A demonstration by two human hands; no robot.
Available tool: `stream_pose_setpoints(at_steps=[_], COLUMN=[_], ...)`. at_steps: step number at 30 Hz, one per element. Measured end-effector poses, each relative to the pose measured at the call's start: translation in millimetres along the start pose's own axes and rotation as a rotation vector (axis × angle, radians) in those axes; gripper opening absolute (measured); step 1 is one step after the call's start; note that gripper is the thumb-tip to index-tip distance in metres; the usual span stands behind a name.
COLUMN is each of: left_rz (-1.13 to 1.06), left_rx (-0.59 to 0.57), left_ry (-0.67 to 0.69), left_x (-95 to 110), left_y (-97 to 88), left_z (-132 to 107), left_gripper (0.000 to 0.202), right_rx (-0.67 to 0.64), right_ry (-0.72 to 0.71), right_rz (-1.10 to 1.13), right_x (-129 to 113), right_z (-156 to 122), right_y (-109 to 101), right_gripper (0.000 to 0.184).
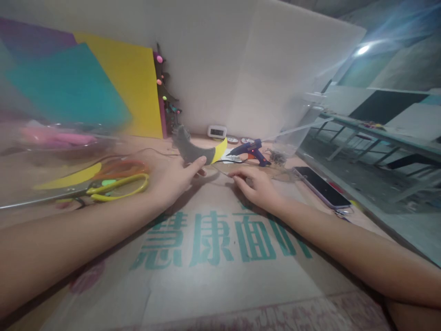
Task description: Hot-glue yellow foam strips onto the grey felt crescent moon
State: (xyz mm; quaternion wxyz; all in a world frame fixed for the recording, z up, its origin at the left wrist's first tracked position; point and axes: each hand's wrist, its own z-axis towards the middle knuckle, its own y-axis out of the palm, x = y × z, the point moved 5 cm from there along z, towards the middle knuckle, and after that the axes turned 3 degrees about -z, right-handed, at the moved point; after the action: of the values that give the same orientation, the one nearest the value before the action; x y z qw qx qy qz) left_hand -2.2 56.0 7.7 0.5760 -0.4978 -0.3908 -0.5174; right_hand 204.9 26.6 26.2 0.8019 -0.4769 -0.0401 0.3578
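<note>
My left hand is closed around a grey, fuzzy-looking curved piece, its thumb lying along the lower edge. A pointed yellow piece sits at the right end of the grey one; how the two are joined I cannot tell. With thumb and fingers pinched together, my right hand holds one end of a thin strand, which runs left toward the grey piece. Just behind my hands lies a blue hot glue gun, a small red light showing on its body.
Scissors with yellow and orange handles lie at the left. At the right is a phone. A small white digital clock stands against the back board. Coloured sheets lean at the left. Printed paper covers the table.
</note>
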Motion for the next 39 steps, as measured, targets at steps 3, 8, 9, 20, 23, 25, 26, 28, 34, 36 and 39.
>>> stream_pose_setpoints(at_steps=[3,8,9,20,23,25,26,28,34,36,39], left_rz=[0.091,0.155,0.167,0.196,0.212,0.227,0.231,0.236,0.229,0.249,0.257], left_rx=[-0.074,-0.184,-0.191,-0.207,-0.222,-0.228,-0.229,-0.231,-0.226,-0.222,-0.233], left_ry=[0.026,0.119,0.133,0.104,0.057,0.044,0.046,0.060,0.069,0.071,0.073], left_x=[2,15,17,12,10,10,11,12,13,12,10], left_y=[4.0,10.9,11.3,13.5,14.4,14.6,14.6,14.9,14.3,13.4,13.4], left_z=[-1,-7,-8,-6,-6,-7,-7,-7,-7,-7,-6], left_gripper=[0.049,0.043,0.042,0.036,0.035,0.034,0.033,0.031,0.032,0.035,0.038], right_rx=[0.033,-0.032,-0.037,0.025,0.084,0.122,0.134,0.147,0.020,-0.004,-0.024], right_ry=[-0.028,-0.163,-0.203,-0.522,-0.598,-0.630,-0.641,-0.645,-0.471,-0.364,-0.200], right_rz=[0.012,0.019,0.003,-0.217,-0.222,-0.210,-0.198,-0.160,-0.086,-0.079,-0.070], right_x=[-1,-6,-7,-39,-44,-46,-46,-47,-36,-29,-17], right_z=[2,2,1,-13,-15,-16,-17,-19,-11,-6,0], right_y=[-3,3,4,1,-3,-7,-9,-13,-11,-8,-2], right_gripper=[0.020,0.022,0.018,0.018,0.016,0.017,0.018,0.017,0.025,0.027,0.023])
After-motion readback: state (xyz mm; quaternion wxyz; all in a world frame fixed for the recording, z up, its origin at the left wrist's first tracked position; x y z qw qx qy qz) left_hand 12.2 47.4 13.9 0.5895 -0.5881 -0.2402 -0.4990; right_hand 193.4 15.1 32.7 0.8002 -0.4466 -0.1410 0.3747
